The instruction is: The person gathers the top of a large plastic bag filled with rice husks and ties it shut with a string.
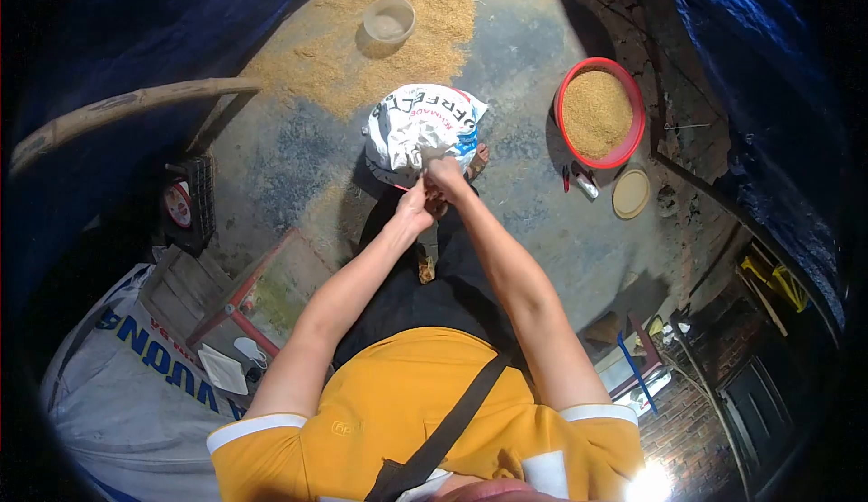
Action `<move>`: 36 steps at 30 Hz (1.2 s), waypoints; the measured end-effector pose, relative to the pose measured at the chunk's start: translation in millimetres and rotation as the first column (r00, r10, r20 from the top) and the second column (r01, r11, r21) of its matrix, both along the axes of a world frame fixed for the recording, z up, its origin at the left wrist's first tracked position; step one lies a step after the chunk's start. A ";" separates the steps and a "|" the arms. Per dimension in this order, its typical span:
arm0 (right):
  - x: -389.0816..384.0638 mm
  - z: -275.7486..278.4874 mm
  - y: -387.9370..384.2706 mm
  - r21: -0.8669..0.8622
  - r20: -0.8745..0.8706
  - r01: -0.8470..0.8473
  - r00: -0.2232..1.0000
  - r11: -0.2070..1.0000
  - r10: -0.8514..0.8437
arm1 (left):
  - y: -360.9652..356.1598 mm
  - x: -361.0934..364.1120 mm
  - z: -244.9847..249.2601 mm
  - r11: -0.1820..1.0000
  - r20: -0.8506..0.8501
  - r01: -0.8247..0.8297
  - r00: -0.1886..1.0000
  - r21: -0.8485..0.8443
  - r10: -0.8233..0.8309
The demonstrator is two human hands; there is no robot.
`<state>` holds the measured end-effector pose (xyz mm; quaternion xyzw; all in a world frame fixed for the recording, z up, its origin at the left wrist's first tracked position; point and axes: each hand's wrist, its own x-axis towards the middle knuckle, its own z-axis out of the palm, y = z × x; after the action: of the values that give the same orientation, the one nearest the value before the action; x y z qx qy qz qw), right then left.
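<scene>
A filled white printed sack (421, 127) stands on the concrete floor in front of my feet. Both my hands meet at its gathered mouth on the near side. My left hand (414, 207) pinches the bunched sack neck from the left. My right hand (445, 176) grips the same neck from the right, fingers closed. Whether a string is in my fingers is too small to tell. My arms reach down over my black trousers and yellow shirt.
A pile of loose grain (380, 32) covers the floor beyond the sack, with a small plastic tub (389, 20) on it. A red basin (599, 113) of grain and a round lid (630, 194) lie right. Another big white sack (136, 384) and a scale (181, 203) are left.
</scene>
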<state>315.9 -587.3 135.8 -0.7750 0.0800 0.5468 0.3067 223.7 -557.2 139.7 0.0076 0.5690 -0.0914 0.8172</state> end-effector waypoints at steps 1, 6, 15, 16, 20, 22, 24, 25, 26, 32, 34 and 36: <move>6.4 14.0 6.2 -0.014 -0.145 0.129 0.981 0.992 -0.130 | -5.8 7.0 5.8 0.999 -0.001 -0.032 0.999 0.000 0.032; 7.4 -14.8 4.8 -0.058 -0.508 0.552 0.701 0.832 -0.501 | -9.3 5.3 10.1 0.998 -0.081 0.018 0.997 0.052 -0.013; 21.4 10.6 -0.6 0.157 -0.193 0.120 0.977 0.980 -0.089 | 39.5 42.4 114.4 -0.138 -0.181 0.118 0.592 0.983 -0.785; 20.7 12.7 -1.9 0.192 -0.177 0.130 0.979 0.973 -0.096 | 43.0 52.4 105.6 -0.226 -0.214 0.029 0.456 0.974 -0.864; 17.9 17.8 -7.3 0.329 -0.112 0.157 0.986 0.931 -0.126 | 55.0 58.9 49.5 -0.476 -0.462 -0.130 0.127 0.870 -0.878; 17.3 16.3 -9.1 0.397 -0.087 0.178 0.984 0.900 -0.156 | 63.5 61.4 48.6 -0.524 -0.519 -0.152 0.070 0.838 -0.852; 26.9 9.7 -3.8 0.294 -0.242 0.190 0.963 0.937 -0.119 | 73.0 59.5 37.4 -0.710 -0.702 -0.176 0.115 0.682 -0.703; 34.7 5.4 -0.5 0.188 -0.389 0.179 0.916 0.966 -0.094 | 78.5 57.8 33.2 -0.709 -0.703 -0.180 0.107 0.682 -0.703; 41.2 1.7 -1.6 0.195 -0.484 0.115 0.875 0.974 -0.006 | 82.4 54.8 29.1 -0.811 -0.802 -0.091 0.120 0.578 -0.585; 35.6 -6.0 0.5 0.160 -0.481 0.095 0.877 0.983 -0.006 | 88.0 41.2 44.1 -0.933 -0.906 0.020 0.247 0.360 -0.344; 33.8 3.6 -0.6 0.132 -0.522 0.127 0.852 0.983 -0.040 | 83.3 27.6 43.2 -0.924 -0.884 0.027 0.302 0.382 -0.356; 33.4 11.2 -1.1 0.135 -0.514 0.073 0.857 0.988 0.006 | 79.6 14.5 44.3 -0.877 -0.834 0.068 0.351 0.476 -0.426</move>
<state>349.3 -588.4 147.0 -0.5746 0.1311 0.7324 0.3409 238.1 -477.5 184.1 0.9766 0.1013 -0.0252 0.1879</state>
